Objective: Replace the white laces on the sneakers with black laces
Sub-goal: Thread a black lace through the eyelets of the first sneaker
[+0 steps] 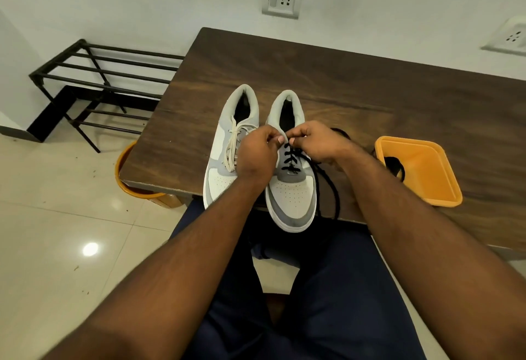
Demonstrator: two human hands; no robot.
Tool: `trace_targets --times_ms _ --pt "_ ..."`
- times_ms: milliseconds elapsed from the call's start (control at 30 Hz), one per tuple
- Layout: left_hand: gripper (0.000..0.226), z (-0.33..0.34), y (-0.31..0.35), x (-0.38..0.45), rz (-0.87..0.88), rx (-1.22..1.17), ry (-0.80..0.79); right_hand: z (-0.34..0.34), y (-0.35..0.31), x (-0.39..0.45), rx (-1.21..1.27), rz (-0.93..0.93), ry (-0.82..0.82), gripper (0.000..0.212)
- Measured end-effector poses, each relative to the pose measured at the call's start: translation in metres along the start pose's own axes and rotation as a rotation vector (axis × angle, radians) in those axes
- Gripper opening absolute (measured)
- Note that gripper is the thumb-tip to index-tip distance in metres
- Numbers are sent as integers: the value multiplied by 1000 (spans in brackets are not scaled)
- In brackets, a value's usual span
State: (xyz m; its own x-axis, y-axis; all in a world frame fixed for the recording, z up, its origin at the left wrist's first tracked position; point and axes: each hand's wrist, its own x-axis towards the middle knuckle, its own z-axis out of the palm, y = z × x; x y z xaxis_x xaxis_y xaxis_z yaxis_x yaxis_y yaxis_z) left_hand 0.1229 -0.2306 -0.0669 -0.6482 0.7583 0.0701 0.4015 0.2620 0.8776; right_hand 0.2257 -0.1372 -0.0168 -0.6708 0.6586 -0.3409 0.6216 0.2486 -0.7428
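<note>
Two grey and white sneakers stand side by side on the dark wooden table [341,80], toes toward me. The left sneaker [225,171] carries a white lace [231,143]. The right sneaker [290,200] has a black lace [290,160] threaded through its lower eyelets, with the loose ends trailing off to the right over the table edge. My left hand [257,154] and my right hand [316,140] meet over the upper eyelets of the right sneaker, fingers curled and pinching there. What exactly each fingertip pinches is hidden.
An orange tray [427,186] at the table's right holds another black lace [394,164]. An orange bucket [125,177] stands on the floor under the table's left corner. A black metal rack [94,74] is against the wall at left.
</note>
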Motion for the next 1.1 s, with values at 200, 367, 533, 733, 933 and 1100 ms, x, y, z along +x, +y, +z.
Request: trace_targets --times_ms 200,367,533,733,933,1100 --pt "25 -4 1 3 -27 -80 127 -4 10 -3 -53 -63 -4 34" --pt "24 -57 3 25 -278 -379 713 -11 27 -9 -311 -120 54 51" --pt "23 -78 10 18 -96 -185 708 -3 35 -7 -270 -177 175 51" --pt "21 -25 10 -1 90 -10 41 7 45 -3 -108 -171 412 44" --pt "7 0 1 -4 42 5 5 15 38 -2 -203 -168 474 10" --pt "15 -22 2 5 17 -79 255 10 43 1 -424 -219 442 9"
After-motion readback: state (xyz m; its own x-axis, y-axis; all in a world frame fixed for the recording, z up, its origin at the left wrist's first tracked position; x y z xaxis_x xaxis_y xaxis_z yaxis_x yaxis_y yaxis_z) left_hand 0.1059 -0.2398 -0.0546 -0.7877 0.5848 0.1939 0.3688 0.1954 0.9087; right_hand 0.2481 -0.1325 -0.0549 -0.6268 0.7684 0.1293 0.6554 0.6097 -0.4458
